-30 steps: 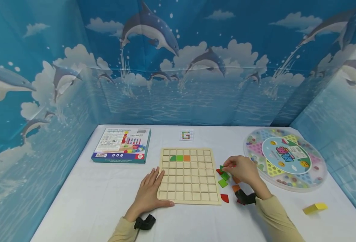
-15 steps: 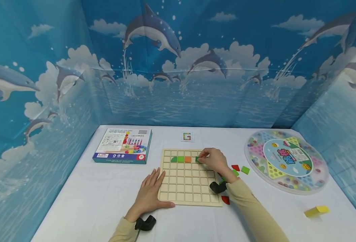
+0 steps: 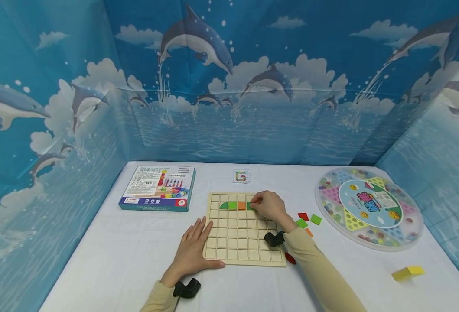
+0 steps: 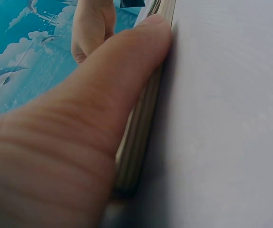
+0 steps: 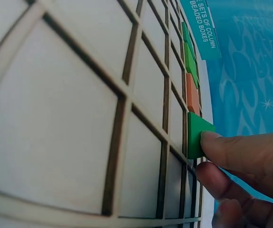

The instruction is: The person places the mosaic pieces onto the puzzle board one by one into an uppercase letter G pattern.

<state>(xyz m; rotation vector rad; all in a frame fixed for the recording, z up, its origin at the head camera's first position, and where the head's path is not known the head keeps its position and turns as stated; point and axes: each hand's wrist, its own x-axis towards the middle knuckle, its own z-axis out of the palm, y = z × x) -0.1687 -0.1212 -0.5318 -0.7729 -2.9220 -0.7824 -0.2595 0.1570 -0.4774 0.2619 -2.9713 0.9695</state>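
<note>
In the head view, my right hand [image 3: 270,204] is at the upper part of the wooden grid board [image 3: 237,242]. Its thumb and fingers pinch a dark green tile [image 5: 197,133] at the cell to the right of an orange tile [image 3: 242,206]. A light green tile [image 3: 232,205] and a dark green quarter-round tile [image 3: 223,206] continue that row leftward. My left hand [image 3: 192,245] rests at the board's left front corner, fingers straight and spread. Its thumb [image 4: 131,57] lies along the board's near edge.
Loose red, green and orange tiles [image 3: 316,219] lie right of the board, partly hidden by my right arm. A pattern card [image 3: 242,176] lies behind it. Around are a boxed bead set [image 3: 157,188], a round marble game case [image 3: 369,210] and a yellow block [image 3: 408,273].
My right hand has carried the dark green tile from the loose pile onto the board, then slightly left until it sits beside the orange tile. The left hand has stayed put.
</note>
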